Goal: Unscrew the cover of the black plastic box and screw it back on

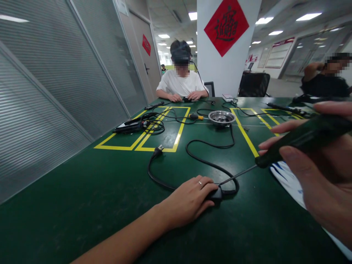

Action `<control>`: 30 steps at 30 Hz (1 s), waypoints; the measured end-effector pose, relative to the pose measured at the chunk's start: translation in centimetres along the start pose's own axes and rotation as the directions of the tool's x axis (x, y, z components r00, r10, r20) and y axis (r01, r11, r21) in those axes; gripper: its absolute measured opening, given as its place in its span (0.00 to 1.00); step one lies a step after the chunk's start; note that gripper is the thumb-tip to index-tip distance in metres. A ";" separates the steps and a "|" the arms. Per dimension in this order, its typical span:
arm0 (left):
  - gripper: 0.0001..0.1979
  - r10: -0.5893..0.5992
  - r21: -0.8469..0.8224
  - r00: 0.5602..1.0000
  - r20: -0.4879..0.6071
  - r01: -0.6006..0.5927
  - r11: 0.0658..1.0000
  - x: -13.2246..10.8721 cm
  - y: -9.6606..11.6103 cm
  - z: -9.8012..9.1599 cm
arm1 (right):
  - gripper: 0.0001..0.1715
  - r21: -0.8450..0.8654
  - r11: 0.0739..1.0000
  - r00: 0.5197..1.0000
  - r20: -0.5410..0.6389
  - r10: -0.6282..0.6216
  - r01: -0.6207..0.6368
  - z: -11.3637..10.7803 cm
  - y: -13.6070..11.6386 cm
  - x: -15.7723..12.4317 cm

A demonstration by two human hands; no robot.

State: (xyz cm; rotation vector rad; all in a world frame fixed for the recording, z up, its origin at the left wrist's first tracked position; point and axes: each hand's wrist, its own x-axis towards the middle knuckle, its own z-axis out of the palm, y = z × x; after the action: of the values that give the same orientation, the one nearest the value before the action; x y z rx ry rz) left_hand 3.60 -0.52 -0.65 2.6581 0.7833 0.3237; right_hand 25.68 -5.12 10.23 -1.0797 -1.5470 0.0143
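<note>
My left hand (189, 200) is closed over a small black power adapter (216, 193), pressing it to the green table. From the adapter a black cord (198, 160) loops away toward the back, and another cord runs left to a two-pin plug (158, 150). In my right hand (316, 165) is a screwdriver (288, 141) with a dark green handle. Its thin shaft slants down to the left, and the tip meets the adapter's top near my left fingers. Whether it sits in a screw or seam cannot be made out.
A metal bowl (222, 117) with small dark parts stands farther back, beside a yellow-handled screwdriver (195, 117). Bundled black cables (148, 124) lie on yellow tape outlines (114, 147). Across the table sits a person (180, 79) with both hands on a dark object. White-and-blue material (288, 183) lies beneath my right hand.
</note>
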 end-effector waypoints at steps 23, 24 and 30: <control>0.18 -0.026 -0.034 1.000 -0.001 0.026 0.999 0.1 0.0 0.1 | 0.35 -0.002 0.997 0.938 0.339 -0.073 0.078 -0.3 -0.8 3.5; 0.18 -0.026 -0.035 1.000 -0.001 0.026 0.999 0.0 0.0 0.1 | 0.35 0.032 0.997 0.933 0.351 -0.077 0.070 -0.1 -0.7 3.6; 0.18 -0.026 -0.052 1.000 -0.005 0.025 0.998 -0.1 0.2 0.1 | 0.38 0.142 0.989 0.964 0.256 -0.074 0.038 -1.5 -0.8 3.9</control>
State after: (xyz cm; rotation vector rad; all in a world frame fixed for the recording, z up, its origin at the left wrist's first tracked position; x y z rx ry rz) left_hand 3.66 -0.71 -0.65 2.5978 0.7990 0.3408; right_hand 26.81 -3.94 14.18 -0.9530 -1.7848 0.2289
